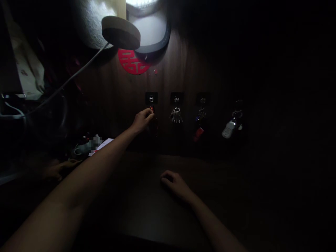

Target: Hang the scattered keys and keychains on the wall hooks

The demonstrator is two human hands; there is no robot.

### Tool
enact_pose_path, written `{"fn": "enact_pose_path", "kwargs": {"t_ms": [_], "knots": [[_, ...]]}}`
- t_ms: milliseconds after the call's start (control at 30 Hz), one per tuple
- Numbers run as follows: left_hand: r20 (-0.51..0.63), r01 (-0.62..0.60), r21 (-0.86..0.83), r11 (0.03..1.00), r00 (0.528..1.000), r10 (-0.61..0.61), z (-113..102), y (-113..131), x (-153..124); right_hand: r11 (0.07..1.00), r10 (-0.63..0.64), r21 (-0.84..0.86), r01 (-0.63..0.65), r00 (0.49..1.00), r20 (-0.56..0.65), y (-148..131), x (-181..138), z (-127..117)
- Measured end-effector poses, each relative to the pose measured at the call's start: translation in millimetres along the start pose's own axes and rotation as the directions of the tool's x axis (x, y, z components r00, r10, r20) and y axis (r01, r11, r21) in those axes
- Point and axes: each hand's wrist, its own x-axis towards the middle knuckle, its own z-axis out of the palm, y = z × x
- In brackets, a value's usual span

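My left hand (143, 119) reaches up to the leftmost hook plate (151, 98) on the dark wood panel. Its thumb and fingers pinch a small reddish keychain (152, 109) just under that hook; most of it is hidden by the fingers and the dark. To the right, a bunch of keys (176, 114) hangs from the second hook. The third hook carries keys with a red tag (199, 132). Farthest right hangs a silver key fob (229, 129). My right hand (177, 183) rests on the dark tabletop, fingers loosely curved and apart from the thumb, nothing visible in it.
A round lamp-like disc (121, 32) with a white cable (78, 71) stands out at upper left. Behind it are a pale cap (151, 29) and a red paper cutout (132, 64). White papers (105, 144) and clutter lie left on the dark tabletop (141, 206).
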Motion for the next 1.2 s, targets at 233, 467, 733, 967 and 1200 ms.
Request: {"fn": "enact_pose_path", "kwargs": {"t_ms": [233, 467, 733, 967, 1200], "knots": [[-0.15, 0.058, -0.018, 0.998, 0.987, -0.06, -0.3, -12.8, 44.1, 1.0, 0.003, -0.001, -0.003, 1.0, 0.003, -2.1, 0.0, -0.3], [-0.19, 0.233, -0.013, 0.972, 0.954, -0.232, 1.3, -26.9, 50.9, 1.0, 0.004, 0.001, -0.004, 1.0, -0.006, 0.1, 0.1, 0.1], [-0.209, 0.308, -0.012, 0.951, 0.93, -0.304, 6.7, -35.7, 32.7, 0.999, -0.009, 0.035, 0.01, 1.0, -0.009, -0.2, 0.7, -0.2], [-0.201, 0.334, -0.135, 0.933, 0.913, -0.356, 22.5, -39.4, 4.1, 1.0, -0.01, 0.018, 0.01, 1.0, -0.016, 0.2, 0.6, -0.9], [-0.238, 0.292, -0.203, 0.935, 0.911, -0.337, 33.8, -43.9, -30.0, 0.999, -0.025, 0.019, 0.026, 0.999, -0.042, 2.6, 0.5, -0.2]]}}
